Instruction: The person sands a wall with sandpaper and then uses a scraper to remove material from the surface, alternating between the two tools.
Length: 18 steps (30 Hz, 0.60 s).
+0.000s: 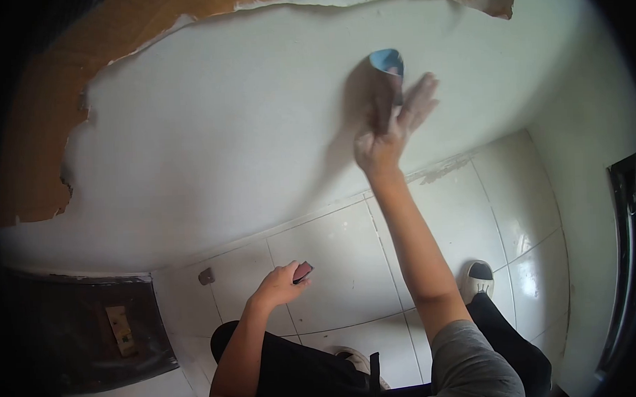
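Observation:
Raised to the white wall (224, 111), my right hand (386, 136) is blurred by motion. A strip of sandpaper (386, 60), light blue where it curls up and dark reddish-brown lower down, is held along its fingers against the wall, while the other fingers spread to the right. Low over the floor, my left hand (279, 285) is closed around a small reddish-brown piece (302, 272) with a dark edge, which looks like folded sandpaper. Part of that piece is hidden by the fingers.
Torn brown cardboard (116, 30) borders the wall at the top and left. A small brown scrap (206, 276) lies on the white tiled floor (334, 247). At lower left is a dark panel (71, 340) with a yellowish block (121, 331). A dark frame (623, 258) stands at right.

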Available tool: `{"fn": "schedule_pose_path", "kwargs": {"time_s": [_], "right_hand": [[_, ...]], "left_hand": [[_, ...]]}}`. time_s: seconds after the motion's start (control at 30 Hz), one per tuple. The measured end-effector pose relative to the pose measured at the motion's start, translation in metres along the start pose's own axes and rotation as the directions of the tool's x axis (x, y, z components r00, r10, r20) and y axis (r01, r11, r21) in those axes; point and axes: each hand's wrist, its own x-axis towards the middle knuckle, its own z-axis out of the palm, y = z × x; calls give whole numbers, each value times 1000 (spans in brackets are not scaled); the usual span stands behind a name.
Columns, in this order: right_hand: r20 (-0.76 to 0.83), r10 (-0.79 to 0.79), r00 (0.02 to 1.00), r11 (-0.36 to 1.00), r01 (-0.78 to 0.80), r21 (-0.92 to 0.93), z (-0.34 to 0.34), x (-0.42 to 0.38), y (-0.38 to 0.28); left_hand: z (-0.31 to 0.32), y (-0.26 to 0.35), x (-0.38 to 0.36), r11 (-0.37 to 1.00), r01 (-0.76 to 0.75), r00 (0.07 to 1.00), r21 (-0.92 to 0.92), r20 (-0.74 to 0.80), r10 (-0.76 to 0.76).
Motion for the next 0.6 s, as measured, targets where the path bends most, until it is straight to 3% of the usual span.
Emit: {"fn": "schedule_pose_path", "kwargs": {"time_s": [0.07, 0.17, 0.33, 0.4, 0.47, 0.57, 0.6], "right_hand": [[-93, -8, 996, 1000, 6, -18, -17, 3, 23], [-160, 173, 972, 978, -188, -85, -25, -5, 31], [30, 68, 997, 998, -67, -14, -21, -11, -8], [277, 15, 961, 999, -27, 37, -11, -22, -30], [270, -78, 960, 997, 77, 12, 6, -39, -38], [330, -140, 934, 965, 204, -166, -8, -37, -16], [276, -75, 958, 988, 109, -112, -14, -34, -9]], "left_hand": [[5, 8, 5, 998, -48, 999, -48, 7, 49], [11, 9, 10, 987, -118, 992, -109, 42, 123], [16, 19, 18, 997, -73, 991, 15, 114, 71], [23, 16, 22, 995, -104, 988, 14, 119, 101], [24, 16, 23, 993, -118, 985, 17, 130, 115], [19, 20, 18, 995, -96, 986, 34, 143, 90], [19, 21, 16, 995, -95, 985, 31, 144, 90]]}}
